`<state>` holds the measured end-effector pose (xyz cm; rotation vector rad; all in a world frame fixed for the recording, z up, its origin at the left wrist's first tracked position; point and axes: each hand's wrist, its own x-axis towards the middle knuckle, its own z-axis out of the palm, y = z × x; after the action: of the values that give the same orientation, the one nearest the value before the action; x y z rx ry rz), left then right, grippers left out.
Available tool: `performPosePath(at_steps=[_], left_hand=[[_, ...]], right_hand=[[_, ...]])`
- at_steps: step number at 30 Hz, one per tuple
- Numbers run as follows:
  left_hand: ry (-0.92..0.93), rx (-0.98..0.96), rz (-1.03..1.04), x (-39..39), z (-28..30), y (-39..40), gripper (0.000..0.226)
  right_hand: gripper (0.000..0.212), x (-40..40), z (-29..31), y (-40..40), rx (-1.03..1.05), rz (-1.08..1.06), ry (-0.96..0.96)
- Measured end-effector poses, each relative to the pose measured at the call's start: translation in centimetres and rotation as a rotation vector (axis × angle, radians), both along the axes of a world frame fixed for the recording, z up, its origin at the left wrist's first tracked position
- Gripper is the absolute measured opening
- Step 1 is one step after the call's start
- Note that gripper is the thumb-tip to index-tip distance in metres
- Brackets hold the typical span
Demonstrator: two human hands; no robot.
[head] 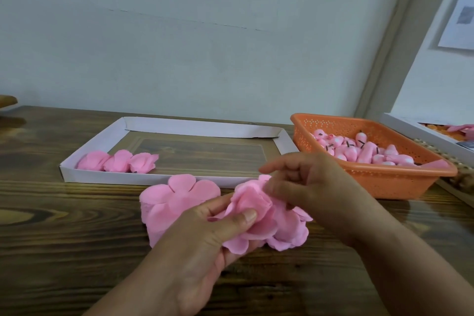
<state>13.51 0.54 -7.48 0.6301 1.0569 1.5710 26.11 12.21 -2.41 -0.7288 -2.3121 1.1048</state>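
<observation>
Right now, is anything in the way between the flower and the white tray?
Nothing tall. The flower, held in the left hand, is just before the tray; only its low rim and a flat petal pile lie between.

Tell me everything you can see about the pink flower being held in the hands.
The pink flower is a loose rosette of thin, rounded petals, matte and soft like foam or fabric, curled around a tighter centre with wider petals spreading below. It is held low over the wooden table. The left hand cups it from beneath, thumb pinching a front petal; the right hand grips its upper right edge with curled fingers.
</observation>
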Motion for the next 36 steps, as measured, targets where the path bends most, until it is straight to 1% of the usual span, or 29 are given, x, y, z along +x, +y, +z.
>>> performPosePath(at_steps=[3,5,6,8,10,11,13,16,20,25,29,32,34,36], left_hand=[[-0.046,0.013,0.007,-0.1,0.3,-0.2,0.045],[-0.092,0.014,0.011,-0.2,0.4,-0.2,0.041],[-0.101,0.013,0.008,-0.2,0.5,-0.2,0.039],[-0.093,0.014,-0.003,-0.1,0.6,-0.1,0.030],[-0.092,0.011,-0.016,0.0,0.6,-0.1,0.018],[-0.095,0.001,-0.025,0.0,0.6,-0.1,0.016],[-0.111,-0.016,-0.063,0.0,0.6,-0.3,0.021],[-0.128,-0.023,-0.069,0.0,0.8,-0.5,0.027],[-0.124,-0.028,-0.061,0.2,1.1,-0.6,0.022],[-0.109,-0.031,-0.064,0.1,1.0,-0.6,0.024],[-0.123,-0.023,-0.082,0.2,1.1,-0.7,0.022],[-0.129,-0.012,-0.088,0.2,1.1,-0.7,0.022],[-0.140,-0.004,-0.093,0.1,1.1,-0.7,0.022],[-0.130,-0.009,-0.092,0.1,1.0,-0.6,0.027]], right_hand=[[0.027,0.0,-0.4,0.2,0.028,-0.014,-0.014],[0.030,0.1,-0.4,0.4,0.076,-0.020,0.003],[0.030,0.1,-0.3,0.3,0.090,0.011,0.024],[0.030,0.3,0.2,0.1,0.085,0.162,0.027],[0.040,0.4,0.5,-0.4,0.115,0.311,-0.044],[0.039,0.4,0.5,-0.4,0.129,0.341,-0.058],[0.031,0.5,0.6,-0.2,0.133,0.333,-0.023],[0.024,0.9,0.8,0.4,0.043,0.353,0.064],[0.029,1.3,0.6,1.2,0.030,0.299,0.058],[0.034,1.3,0.5,1.3,-0.005,0.330,0.043],[0.026,0.9,0.7,1.0,0.021,0.368,0.049],[0.023,0.6,0.6,0.8,0.061,0.355,0.042],[0.022,0.6,0.5,0.7,0.052,0.354,0.062],[0.025,0.6,0.3,0.6,0.039,0.366,0.074]])
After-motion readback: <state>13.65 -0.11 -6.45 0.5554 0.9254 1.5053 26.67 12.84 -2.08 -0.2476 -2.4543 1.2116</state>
